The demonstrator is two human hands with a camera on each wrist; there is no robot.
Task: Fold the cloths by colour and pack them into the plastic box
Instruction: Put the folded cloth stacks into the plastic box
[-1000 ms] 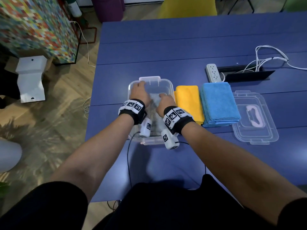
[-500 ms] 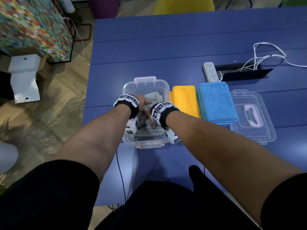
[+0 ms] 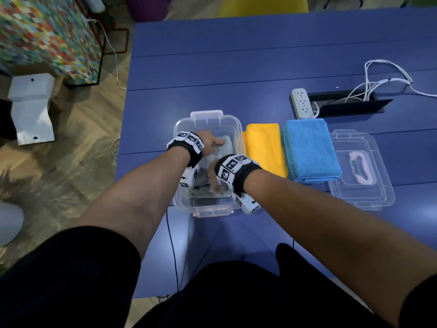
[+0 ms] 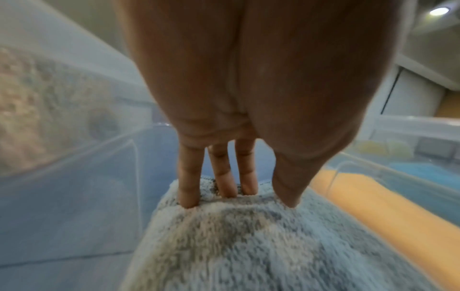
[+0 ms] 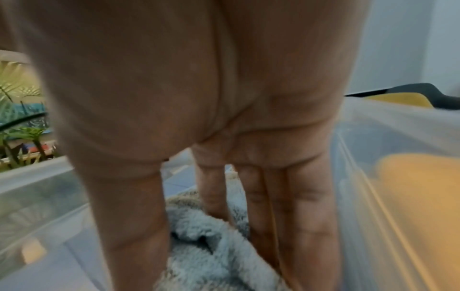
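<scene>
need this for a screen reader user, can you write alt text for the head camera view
Both hands, left hand and right hand, press a grey cloth down into a clear plastic box on a blue table. Beside the box lie a folded yellow cloth, a folded blue cloth and the box lid.

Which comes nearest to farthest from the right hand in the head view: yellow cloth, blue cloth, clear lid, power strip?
From the right hand, in the plastic box:
1. Yellow cloth, just outside the box's right wall.
2. Blue cloth, right of the yellow.
3. Power strip and clear lid: farther, too close to call.
</scene>
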